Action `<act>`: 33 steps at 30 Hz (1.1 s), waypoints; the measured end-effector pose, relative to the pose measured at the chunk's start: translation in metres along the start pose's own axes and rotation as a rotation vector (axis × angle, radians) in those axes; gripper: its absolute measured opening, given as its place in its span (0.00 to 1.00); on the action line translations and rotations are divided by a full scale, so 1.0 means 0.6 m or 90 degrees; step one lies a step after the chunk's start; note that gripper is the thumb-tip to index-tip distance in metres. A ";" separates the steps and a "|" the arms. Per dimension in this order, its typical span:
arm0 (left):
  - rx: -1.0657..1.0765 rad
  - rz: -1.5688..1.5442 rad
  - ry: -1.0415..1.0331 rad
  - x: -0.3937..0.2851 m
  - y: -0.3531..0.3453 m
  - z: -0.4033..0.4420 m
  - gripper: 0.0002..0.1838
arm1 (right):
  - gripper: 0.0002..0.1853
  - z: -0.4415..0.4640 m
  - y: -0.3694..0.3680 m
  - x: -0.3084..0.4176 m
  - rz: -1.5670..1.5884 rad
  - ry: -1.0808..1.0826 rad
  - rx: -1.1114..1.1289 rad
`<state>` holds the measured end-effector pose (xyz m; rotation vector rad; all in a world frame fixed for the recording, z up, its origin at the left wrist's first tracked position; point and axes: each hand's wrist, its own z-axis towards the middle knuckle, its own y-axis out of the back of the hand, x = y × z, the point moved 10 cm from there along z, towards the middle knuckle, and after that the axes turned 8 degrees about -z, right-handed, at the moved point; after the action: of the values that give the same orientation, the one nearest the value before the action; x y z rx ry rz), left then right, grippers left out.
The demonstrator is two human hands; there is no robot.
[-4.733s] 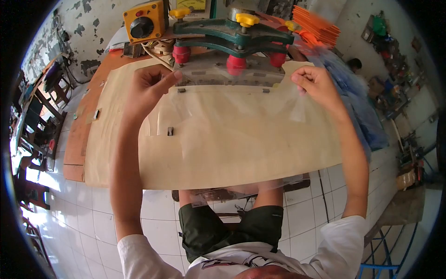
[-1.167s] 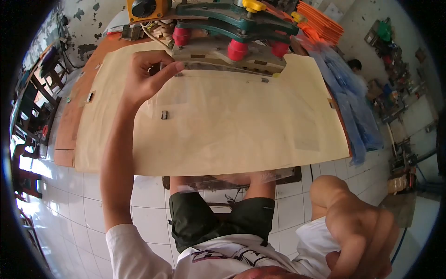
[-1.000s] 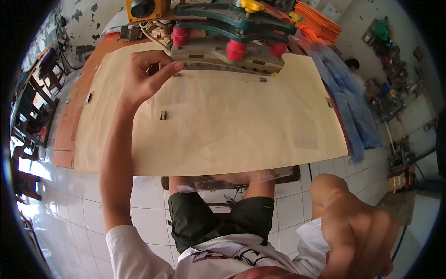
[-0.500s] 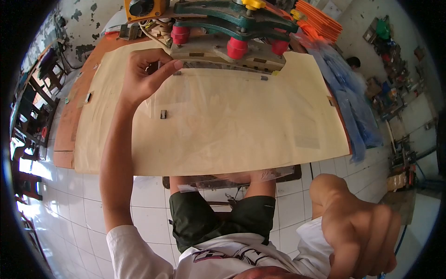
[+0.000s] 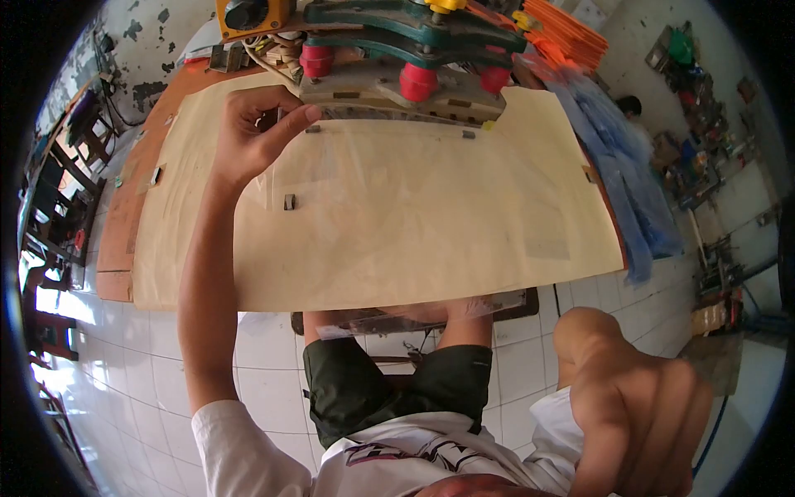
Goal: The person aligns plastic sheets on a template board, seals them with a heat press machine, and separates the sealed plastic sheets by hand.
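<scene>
My left hand [image 5: 263, 132] is over the far left of the cream sheet [image 5: 414, 224], by the front edge of a machine [image 5: 397, 95] with green arms and red knobs. Its fingers are curled and the thumb points right; whatever is between them cannot be made out. Faint clear plastic film [image 5: 310, 170] lies on the sheet just below this hand. My right hand [image 5: 642, 422] is raised close to the camera at lower right, away from the table. Its fingers are folded into a fist, and their inner side is hidden.
Blue plastic [image 5: 617, 157] hangs over the table's right edge, near an orange stack [image 5: 563, 37]. A yellow box with a black dial [image 5: 252, 15] stands at the back left. Clear plastic [image 5: 414, 319] lies across my lap. A person [image 5: 631, 108] is partly visible beyond the table.
My right hand has shifted slightly down and left, still in a fist. My left hand stays in nearly the same place, and the view has moved a little.
</scene>
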<state>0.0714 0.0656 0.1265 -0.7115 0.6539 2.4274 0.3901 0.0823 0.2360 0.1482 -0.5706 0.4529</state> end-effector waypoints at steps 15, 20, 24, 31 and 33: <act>0.006 -0.007 0.048 0.017 -0.005 -0.004 0.11 | 0.19 -0.198 0.320 -0.081 -1.156 -0.484 0.095; -0.018 -0.001 0.060 0.024 -0.003 -0.006 0.12 | 0.23 -0.269 0.405 -0.047 -1.448 -0.506 -0.003; -0.018 0.014 0.057 0.019 -0.009 -0.007 0.11 | 0.18 -0.285 0.439 -0.035 -1.395 -0.457 -0.075; -0.026 0.341 -0.101 -0.066 -0.036 -0.017 0.23 | 0.09 -0.286 0.432 0.060 -1.359 -0.395 -0.382; 0.096 0.276 -0.101 -0.078 -0.076 -0.035 0.25 | 0.09 -0.286 0.426 0.086 -1.364 -0.391 -0.404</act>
<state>0.1398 0.0716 0.1254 -0.3341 0.9979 2.7473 0.3966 0.3736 0.1246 0.2053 -0.7996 -1.8974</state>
